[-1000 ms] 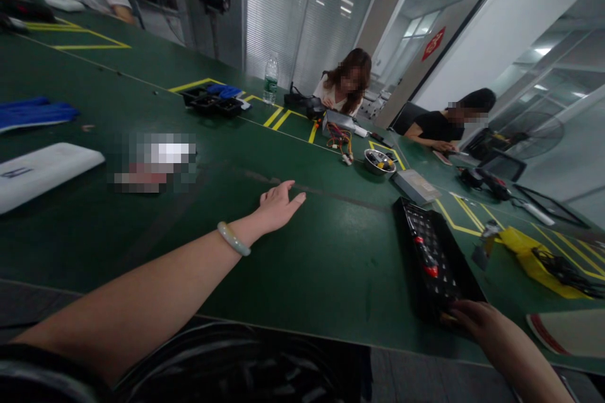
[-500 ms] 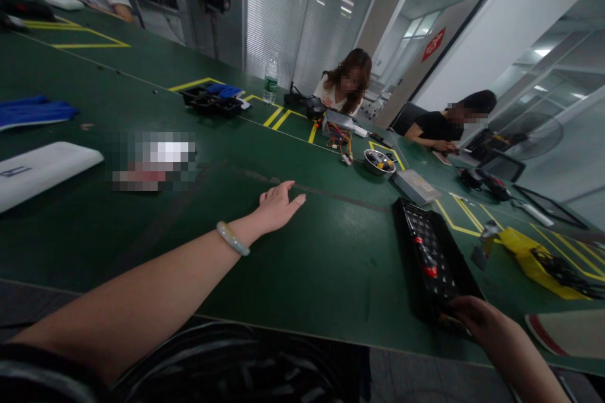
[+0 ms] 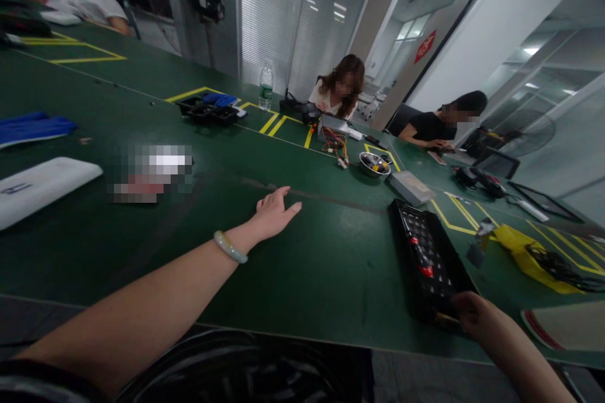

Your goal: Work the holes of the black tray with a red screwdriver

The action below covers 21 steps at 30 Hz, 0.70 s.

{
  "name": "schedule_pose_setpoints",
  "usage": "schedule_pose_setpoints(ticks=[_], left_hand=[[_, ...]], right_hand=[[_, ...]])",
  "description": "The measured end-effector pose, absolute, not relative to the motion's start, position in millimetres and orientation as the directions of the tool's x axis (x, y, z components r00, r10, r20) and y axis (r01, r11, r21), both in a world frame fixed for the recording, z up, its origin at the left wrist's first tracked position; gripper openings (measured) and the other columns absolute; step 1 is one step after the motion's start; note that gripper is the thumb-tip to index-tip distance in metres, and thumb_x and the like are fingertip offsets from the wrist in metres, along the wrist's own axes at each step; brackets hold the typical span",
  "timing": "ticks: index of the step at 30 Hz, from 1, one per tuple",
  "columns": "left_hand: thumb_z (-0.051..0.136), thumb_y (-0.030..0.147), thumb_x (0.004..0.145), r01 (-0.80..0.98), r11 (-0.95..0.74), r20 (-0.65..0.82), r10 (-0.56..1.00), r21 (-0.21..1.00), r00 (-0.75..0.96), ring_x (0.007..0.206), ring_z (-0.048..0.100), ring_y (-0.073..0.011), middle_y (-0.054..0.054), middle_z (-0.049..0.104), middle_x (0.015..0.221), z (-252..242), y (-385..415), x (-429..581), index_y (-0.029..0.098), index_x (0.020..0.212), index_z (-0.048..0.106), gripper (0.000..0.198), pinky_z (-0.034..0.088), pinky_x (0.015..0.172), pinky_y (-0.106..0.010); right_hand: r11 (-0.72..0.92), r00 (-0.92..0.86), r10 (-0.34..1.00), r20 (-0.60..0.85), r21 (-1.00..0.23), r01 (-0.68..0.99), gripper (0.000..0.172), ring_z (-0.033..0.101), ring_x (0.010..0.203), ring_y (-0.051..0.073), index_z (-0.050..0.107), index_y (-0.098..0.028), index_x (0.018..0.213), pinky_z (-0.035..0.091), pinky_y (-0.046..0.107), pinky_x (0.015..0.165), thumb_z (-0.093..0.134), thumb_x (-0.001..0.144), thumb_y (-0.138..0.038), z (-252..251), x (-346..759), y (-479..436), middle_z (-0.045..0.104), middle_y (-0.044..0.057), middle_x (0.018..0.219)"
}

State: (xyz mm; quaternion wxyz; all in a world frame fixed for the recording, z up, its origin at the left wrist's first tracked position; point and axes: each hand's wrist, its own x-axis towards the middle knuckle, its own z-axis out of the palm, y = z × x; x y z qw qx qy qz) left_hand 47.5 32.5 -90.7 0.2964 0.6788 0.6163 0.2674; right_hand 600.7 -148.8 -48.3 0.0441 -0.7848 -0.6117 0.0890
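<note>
Two bare hands work at a green table point(image 3: 326, 289). The left hand point(image 3: 273, 215) lies relaxed, fingers spread, holding nothing. The right hand point(image 3: 477, 315) is at the near end of the black tray point(image 3: 450, 247), at four o'clock from mid-view; I cannot tell whether it grasps anything. A metal bowl point(image 3: 375, 170) sits at the tray's eleven o'clock.

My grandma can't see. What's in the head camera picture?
A person's right hand is at the near end of a black tray on a green table; the left hand is loosely open. A metal bowl and bottle stand farther back.
</note>
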Motion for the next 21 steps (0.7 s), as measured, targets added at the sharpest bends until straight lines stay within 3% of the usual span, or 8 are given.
schedule_pose_setpoints(ticks=[5,10,12,15,21], left_hand=[[0.036,0.079,0.100,0.681,-0.075,-0.001,0.994,0.728,0.111,0.161,0.039,-0.0390,-0.018,0.047,0.170,-91,31,46,0.025,0.166,0.033,0.085,0.027,0.132,-0.062],[0.036,0.081,0.100,0.686,-0.084,-0.003,0.992,0.723,0.124,0.162,0.039,-0.0395,-0.019,0.046,0.171,-93,31,46,0.025,0.167,0.033,0.087,0.028,0.131,-0.064],[0.036,0.081,0.100,0.687,-0.083,-0.008,0.992,0.722,0.129,0.162,0.037,-0.0397,-0.019,0.044,0.172,-93,30,46,0.024,0.167,0.033,0.088,0.028,0.131,-0.064],[0.035,0.082,0.100,0.687,-0.089,-0.011,0.990,0.721,0.139,0.163,0.036,-0.0390,-0.018,0.043,0.173,-92,29,45,0.025,0.167,0.034,0.088,0.028,0.131,-0.062],[0.035,0.082,0.100,0.696,-0.090,-0.022,0.988,0.712,0.150,0.163,0.036,-0.0401,-0.018,0.044,0.172,-92,29,45,0.025,0.169,0.032,0.089,0.028,0.131,-0.063]], right_hand=[[-0.263,0.254,0.964,-0.079,-0.153,0.953,0.032,0.079,0.092,0.031,0.077,-0.024,0.089,0.060,0.041,0.083,0.060,0.062,-0.026,-40,589,-138,0.082,0.013,0.100],[-0.277,0.268,0.961,-0.075,-0.188,0.942,0.042,0.080,0.102,0.034,0.082,-0.023,0.105,0.061,0.046,0.093,0.061,0.078,-0.047,-30,581,-139,0.082,0.013,0.112],[-0.255,0.231,0.964,-0.136,-0.211,0.944,0.043,0.079,0.106,0.033,0.084,-0.026,0.103,0.060,0.046,0.097,0.062,0.082,-0.056,-28,581,-145,0.082,0.012,0.116],[-0.205,0.138,0.955,-0.261,-0.248,0.947,0.038,0.079,0.102,0.031,0.087,-0.030,0.093,0.062,0.043,0.095,0.062,0.086,-0.058,-29,583,-154,0.081,0.011,0.111],[-0.139,0.064,0.966,-0.250,-0.297,0.945,0.037,0.077,0.102,0.028,0.085,-0.028,0.093,0.062,0.038,0.095,0.065,0.087,-0.058,-33,587,-155,0.079,0.012,0.110]])
